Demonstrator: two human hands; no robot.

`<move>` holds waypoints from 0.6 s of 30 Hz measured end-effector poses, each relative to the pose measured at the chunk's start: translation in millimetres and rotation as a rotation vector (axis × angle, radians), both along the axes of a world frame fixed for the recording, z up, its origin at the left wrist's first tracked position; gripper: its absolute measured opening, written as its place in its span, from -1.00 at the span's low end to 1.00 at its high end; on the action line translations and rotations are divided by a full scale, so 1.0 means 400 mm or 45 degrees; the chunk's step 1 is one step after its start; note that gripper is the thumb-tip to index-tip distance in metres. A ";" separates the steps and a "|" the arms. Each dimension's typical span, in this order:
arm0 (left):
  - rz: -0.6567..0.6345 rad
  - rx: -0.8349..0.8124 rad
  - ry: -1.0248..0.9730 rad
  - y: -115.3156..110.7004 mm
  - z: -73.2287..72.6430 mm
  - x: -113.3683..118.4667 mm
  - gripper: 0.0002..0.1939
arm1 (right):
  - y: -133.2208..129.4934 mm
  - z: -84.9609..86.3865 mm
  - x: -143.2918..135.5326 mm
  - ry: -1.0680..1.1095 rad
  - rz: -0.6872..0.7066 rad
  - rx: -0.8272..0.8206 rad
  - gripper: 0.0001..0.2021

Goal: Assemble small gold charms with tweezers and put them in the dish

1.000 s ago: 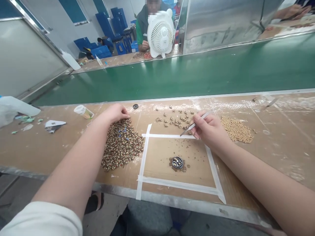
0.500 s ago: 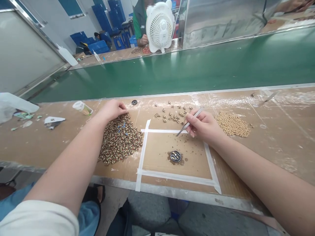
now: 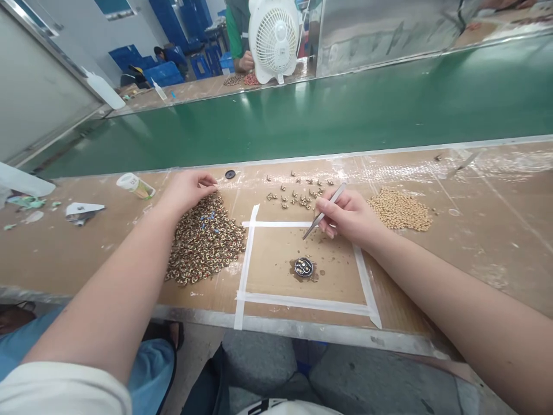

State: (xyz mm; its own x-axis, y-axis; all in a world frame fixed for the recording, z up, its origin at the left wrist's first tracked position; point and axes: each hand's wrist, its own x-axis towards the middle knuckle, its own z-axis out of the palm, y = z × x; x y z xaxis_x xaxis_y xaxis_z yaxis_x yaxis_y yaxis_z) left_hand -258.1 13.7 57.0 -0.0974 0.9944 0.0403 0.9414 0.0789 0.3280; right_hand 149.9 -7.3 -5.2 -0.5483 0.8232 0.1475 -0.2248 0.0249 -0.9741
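Note:
My left hand (image 3: 190, 191) is at the far edge of a heap of small gold-and-dark metal pieces (image 3: 207, 248), a few blue bits on top. Its thumb and fingertips are pinched together; whatever they hold is too small to make out. Metal tweezers (image 3: 326, 208) are in my right hand (image 3: 345, 213), slanting down with the tip just above the brown board. Nearer me, inside a white tape frame (image 3: 302, 302), sits a small round black dish (image 3: 303, 267) with gold bits in it and wet spots around it. Several small gold pieces (image 3: 302, 199) are scattered beyond the frame.
A pile of tan beads (image 3: 400, 209) lies at the right, a black cap (image 3: 230, 174) near the far edge. At the left are a tipped clear cup (image 3: 136, 185) and a folded paper (image 3: 84, 212). Beyond a green belt (image 3: 276, 124) stand a white fan (image 3: 275, 43) and a co-worker.
The whole view has shifted slightly, with things appearing a little further left and up. Both hands keep nearly the same pose over the table, and the tweezers stay in my right hand.

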 end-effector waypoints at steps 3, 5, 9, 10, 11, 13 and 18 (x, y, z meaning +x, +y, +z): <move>0.020 0.002 0.040 -0.005 -0.001 -0.006 -0.73 | -0.001 0.002 -0.001 -0.014 0.030 0.003 -0.55; 0.060 0.008 0.059 -0.012 0.004 -0.004 -0.72 | -0.001 0.002 -0.002 -0.014 0.038 -0.007 -0.55; 0.115 0.105 -0.037 -0.026 0.021 0.034 -0.77 | 0.000 0.000 -0.004 0.010 0.056 -0.004 -0.55; 0.121 0.162 -0.115 -0.029 0.025 0.056 -0.80 | 0.000 0.000 -0.004 0.015 0.069 0.001 -0.55; 0.122 0.229 -0.225 -0.032 0.028 0.084 -0.82 | 0.000 0.000 -0.005 0.015 0.085 0.005 -0.55; 0.103 0.376 -0.538 -0.035 0.032 0.159 -0.79 | -0.001 0.001 -0.005 0.005 0.118 0.002 -0.56; -0.188 0.445 -1.479 -0.035 0.011 0.397 -0.69 | -0.010 0.001 -0.008 -0.045 0.223 -0.035 -0.59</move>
